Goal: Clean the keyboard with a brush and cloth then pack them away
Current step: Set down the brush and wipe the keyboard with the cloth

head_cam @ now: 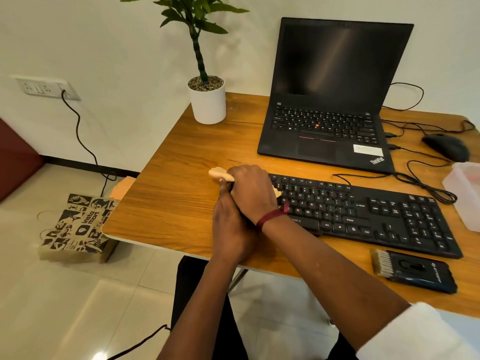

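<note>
A black keyboard (368,211) lies across the wooden table (176,198), in front of the laptop. My right hand (252,193), with a red thread at the wrist, is pressed on the keyboard's left end and closed on a beige cloth (217,173). The cloth sticks out past my knuckles to the left. My left hand (230,229) lies under the right one against the keyboard's left edge, thumb up; its fingers are hidden. A black brush (415,272) with pale bristles rests on the table near the front edge, right of my arms.
An open black laptop (332,100) stands behind the keyboard, and a white plant pot (207,102) sits at the back left. A mouse (446,146), loose cables and a clear plastic box (465,193) occupy the right side. A printed paper bag (75,227) stands on the floor.
</note>
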